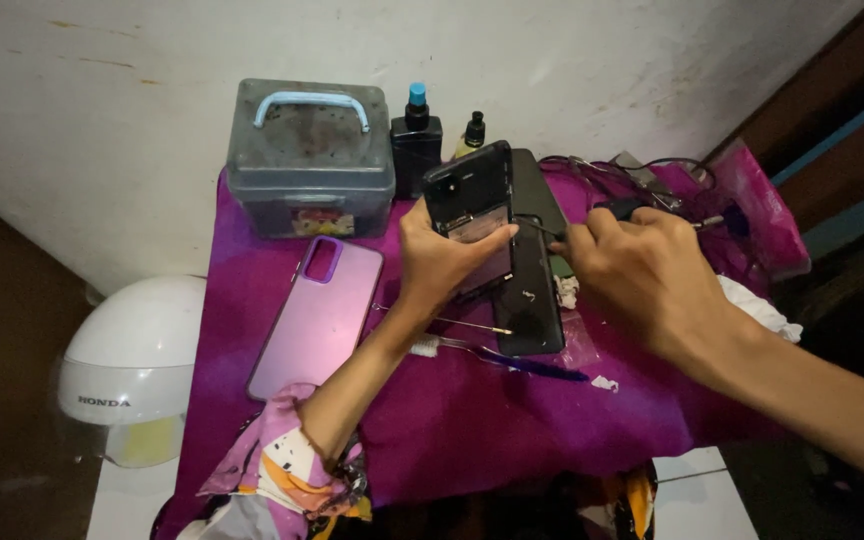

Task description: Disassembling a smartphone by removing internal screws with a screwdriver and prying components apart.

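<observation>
My left hand (439,262) holds a black phone (469,205) up on its edge, back side open toward me. My right hand (642,265) pinches a thin metal tool (540,228) whose tip touches the phone's right edge. A second dark slab, the phone's other half or panel (532,290), lies flat on the purple cloth (512,410) just under and behind the raised phone. A purple phone case (319,315) lies flat to the left of my left forearm.
A grey plastic box with a blue handle (309,155) stands at the back left. Two small bottles (417,145) stand beside it. A blue toothbrush (512,360) and a thin pin lie near the front. Tangled cables (652,175) fill the back right. A white helmet (132,365) sits lower left.
</observation>
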